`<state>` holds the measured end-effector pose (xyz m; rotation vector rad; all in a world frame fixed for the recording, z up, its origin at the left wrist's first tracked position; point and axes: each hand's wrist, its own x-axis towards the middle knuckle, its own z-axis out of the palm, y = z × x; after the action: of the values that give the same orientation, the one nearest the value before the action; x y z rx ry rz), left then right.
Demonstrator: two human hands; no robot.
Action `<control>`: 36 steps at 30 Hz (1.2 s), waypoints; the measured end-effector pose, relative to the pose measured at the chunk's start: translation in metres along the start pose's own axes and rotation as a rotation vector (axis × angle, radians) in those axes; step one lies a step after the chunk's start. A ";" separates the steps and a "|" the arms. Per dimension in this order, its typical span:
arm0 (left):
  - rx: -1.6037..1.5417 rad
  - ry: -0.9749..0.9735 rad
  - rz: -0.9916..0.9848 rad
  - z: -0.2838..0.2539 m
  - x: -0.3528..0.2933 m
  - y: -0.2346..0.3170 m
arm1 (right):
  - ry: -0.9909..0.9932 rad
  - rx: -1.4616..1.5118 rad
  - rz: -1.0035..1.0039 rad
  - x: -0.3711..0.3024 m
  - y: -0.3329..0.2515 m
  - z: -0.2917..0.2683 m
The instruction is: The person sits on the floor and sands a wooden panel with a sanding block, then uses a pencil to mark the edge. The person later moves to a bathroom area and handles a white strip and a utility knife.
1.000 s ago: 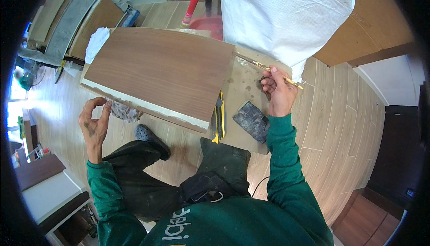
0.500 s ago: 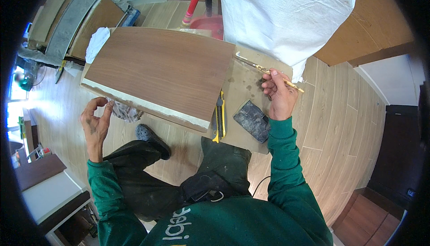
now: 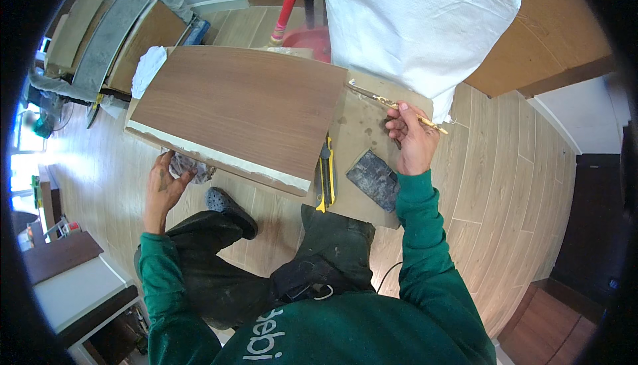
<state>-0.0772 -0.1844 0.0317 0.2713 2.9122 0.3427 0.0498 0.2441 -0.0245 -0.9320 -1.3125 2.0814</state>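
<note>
A brown wood-grain panel with a white near edge lies on the floor in front of me. My right hand holds a thin brush with a yellow handle over a stained cardboard sheet to the panel's right. My left hand rests at the panel's near left corner, its fingers on a crumpled grey rag. A yellow utility knife and a dark scraper pad lie on the cardboard near my right hand.
A large white sack stands behind the cardboard. A red bucket with a red handle is behind the panel. Boards and a grey slab are stacked at the far left. White furniture stands at my left. My dark shoe is under the panel edge.
My left hand has moved from the air down to the rag at the panel's near edge. My right hand with the brush has barely moved.
</note>
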 end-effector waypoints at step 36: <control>-0.567 0.070 -0.064 0.054 0.036 -0.039 | -0.072 0.102 -0.060 -0.050 -0.002 -0.027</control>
<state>-0.1062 -0.2031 -0.0360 0.0757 2.7294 1.1491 0.1025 0.2240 -0.0169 -0.7719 -1.2418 2.1312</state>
